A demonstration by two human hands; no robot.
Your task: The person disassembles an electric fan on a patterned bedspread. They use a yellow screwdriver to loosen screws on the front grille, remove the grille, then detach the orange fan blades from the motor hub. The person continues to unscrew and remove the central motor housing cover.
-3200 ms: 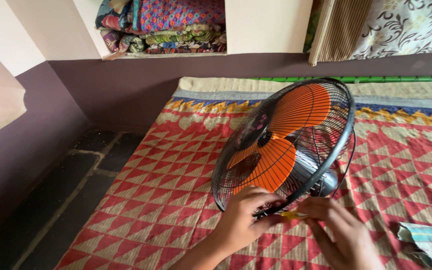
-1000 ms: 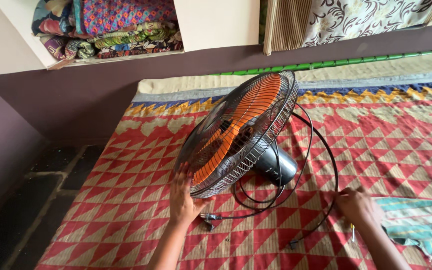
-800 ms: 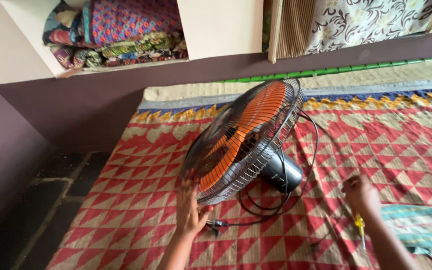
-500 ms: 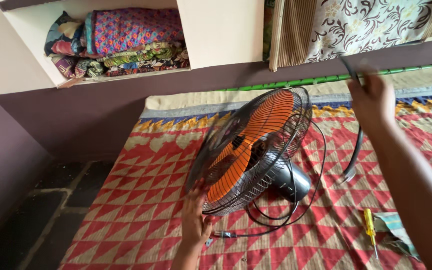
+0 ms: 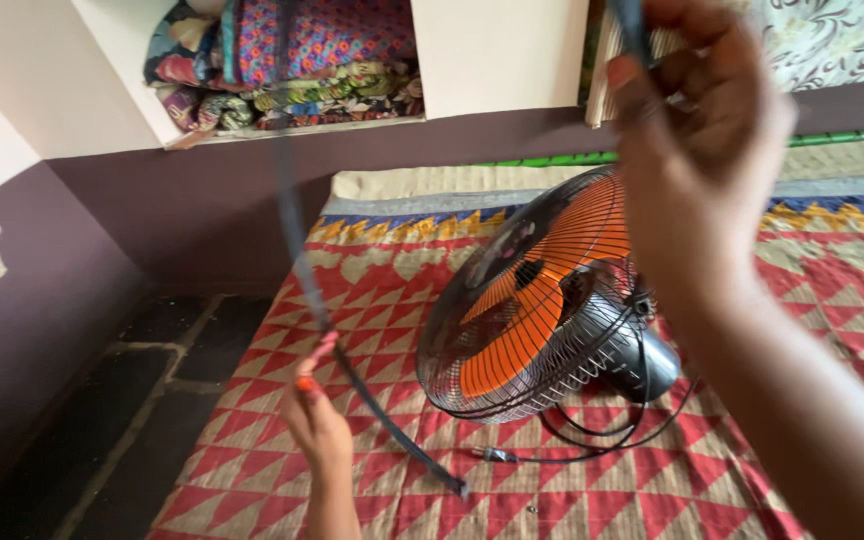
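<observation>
A table fan (image 5: 542,300) with orange blades inside a black wire guard lies tilted on a red patterned mat (image 5: 832,300), its dark motor housing (image 5: 652,362) behind it. My right hand (image 5: 697,140) is raised close to the camera and grips one end of a thin black guard ring band (image 5: 292,230). The band arcs over the top of the view and down on the left to a loose end near the mat. My left hand (image 5: 314,415) pinches the band low on the left, away from the fan. The fan's black cord (image 5: 602,440) curls on the mat.
A wall niche (image 5: 292,60) holds stacked folded colourful cloths. A patterned cloth hangs at the upper right. A dark stone floor (image 5: 102,420) lies left of the mat, below a dark purple wall. A green rod (image 5: 842,138) runs along the mat's far edge.
My right hand lifted the black band up from the mat to near the camera. My left hand left the fan guard and took hold of the band. The yellow screwdriver is out of view.
</observation>
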